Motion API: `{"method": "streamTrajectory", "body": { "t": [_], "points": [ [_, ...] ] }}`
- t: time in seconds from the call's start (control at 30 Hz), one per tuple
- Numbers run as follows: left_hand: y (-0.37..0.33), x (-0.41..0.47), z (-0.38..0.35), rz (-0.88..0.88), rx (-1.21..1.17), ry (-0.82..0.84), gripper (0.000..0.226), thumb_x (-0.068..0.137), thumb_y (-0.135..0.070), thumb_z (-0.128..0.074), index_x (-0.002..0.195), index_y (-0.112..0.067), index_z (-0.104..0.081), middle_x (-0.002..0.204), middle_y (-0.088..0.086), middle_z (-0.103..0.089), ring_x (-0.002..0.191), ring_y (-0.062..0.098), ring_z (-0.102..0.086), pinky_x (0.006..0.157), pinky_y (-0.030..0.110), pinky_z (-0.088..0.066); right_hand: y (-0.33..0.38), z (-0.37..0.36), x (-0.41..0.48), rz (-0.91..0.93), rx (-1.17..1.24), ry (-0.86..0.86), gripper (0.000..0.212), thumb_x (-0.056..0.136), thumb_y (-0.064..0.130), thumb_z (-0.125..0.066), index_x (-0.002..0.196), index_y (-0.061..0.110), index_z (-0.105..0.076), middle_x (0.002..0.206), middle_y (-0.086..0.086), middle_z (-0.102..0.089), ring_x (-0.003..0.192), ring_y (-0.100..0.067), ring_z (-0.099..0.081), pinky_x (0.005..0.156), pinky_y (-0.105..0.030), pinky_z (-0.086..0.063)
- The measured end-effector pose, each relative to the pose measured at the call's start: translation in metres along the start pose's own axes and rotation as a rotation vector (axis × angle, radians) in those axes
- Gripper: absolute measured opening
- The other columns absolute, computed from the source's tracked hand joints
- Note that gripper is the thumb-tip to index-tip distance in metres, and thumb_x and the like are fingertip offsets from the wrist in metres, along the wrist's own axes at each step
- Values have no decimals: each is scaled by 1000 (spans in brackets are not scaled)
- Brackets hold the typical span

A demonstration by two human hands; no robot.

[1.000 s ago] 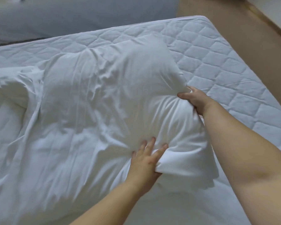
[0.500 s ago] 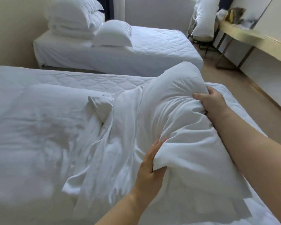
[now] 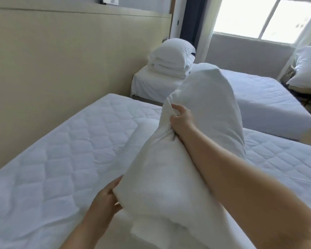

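one white pillow (image 3: pixel 210 112), upright, creased

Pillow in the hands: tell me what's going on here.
A person holds a white pillow up over the near bed with both hands. The right hand grips bunched fabric partway up; the left hand holds its lower edge. A stack of bedding sits on the far bed.
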State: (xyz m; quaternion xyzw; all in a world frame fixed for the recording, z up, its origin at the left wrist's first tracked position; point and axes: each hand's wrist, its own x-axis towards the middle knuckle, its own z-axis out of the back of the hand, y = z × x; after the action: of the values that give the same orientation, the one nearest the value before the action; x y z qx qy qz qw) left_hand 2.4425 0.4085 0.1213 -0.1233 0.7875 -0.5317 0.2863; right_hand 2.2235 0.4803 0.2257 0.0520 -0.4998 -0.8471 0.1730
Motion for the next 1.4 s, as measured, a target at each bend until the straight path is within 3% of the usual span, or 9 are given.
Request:
{"method": "streamTrajectory", "body": {
  "t": [0.13,0.27,0.37,0.5,0.63,0.8,0.93,1.13,1.4],
  "points": [
    [-32,29,60,32,-25,-13,42,86,-35,-43,126,-23,-46,134,2,-51,107,20,-54,94,37,-35,-27,-113,-11,-169,-89,251,57,86,-2,-37,137,22,-43,118,-7,-61,91,-28,-62,86,-34,-48],
    [-6,72,38,169,663,183,148,18,-86,-58,145,-20,-23,142,-6,-36,129,11,-39,106,26,-30,-50,-159,-9,-209,-290,414,58,87,4,-38,141,24,-34,125,-9,-60,97,-26,-63,95,-36,-47],
    [28,97,23,105,858,106,126,35,-78,-65,142,-26,-26,146,-4,-38,131,16,-40,107,39,-37,-58,-156,2,-266,-139,394,54,90,2,-40,141,19,-34,106,-10,-63,63,-18,-54,70,-27,-47],
    [43,114,13,177,988,36,111,66,-51,-71,147,-14,-6,150,3,-29,136,23,-33,109,34,-32,-58,-138,0,-66,-318,519,55,92,3,-41,142,23,-31,136,-7,-49,101,-17,-50,82,-21,-39],
    [38,121,14,141,948,10,61,69,-45,-70,123,-22,-52,123,2,-61,114,21,-57,88,26,-46,-69,-84,-1,265,-660,177,58,85,37,-31,140,19,-39,147,-3,-37,136,-21,-33,107,-27,-15],
    [0,125,22,5,687,-58,57,32,-62,-59,68,-19,-70,67,-2,-67,77,15,-66,69,34,-51,-110,-20,12,-121,-843,119,62,94,41,-43,147,30,-14,157,3,6,144,-16,7,113,-33,11],
    [-67,141,49,-189,576,-163,26,50,-31,-83,49,-14,-63,39,-12,-50,47,0,-44,44,17,-37,-102,-5,24,-57,-722,-12,60,94,39,-43,147,30,-17,157,6,7,144,-14,9,113,-42,12],
    [-64,170,107,162,996,-150,34,76,-29,-62,108,-15,-62,113,11,-64,102,23,-56,81,32,-44,-120,-69,40,-88,-910,305,66,94,53,-28,147,34,6,156,4,16,143,-20,16,112,-53,10],
    [3,205,7,-173,1418,-229,99,62,-70,7,147,-25,-15,156,3,-14,143,20,-15,109,34,1,-119,-105,63,94,-882,222,65,90,54,-24,148,29,-10,158,-3,0,145,-26,2,112,-49,7]
  ]
}}
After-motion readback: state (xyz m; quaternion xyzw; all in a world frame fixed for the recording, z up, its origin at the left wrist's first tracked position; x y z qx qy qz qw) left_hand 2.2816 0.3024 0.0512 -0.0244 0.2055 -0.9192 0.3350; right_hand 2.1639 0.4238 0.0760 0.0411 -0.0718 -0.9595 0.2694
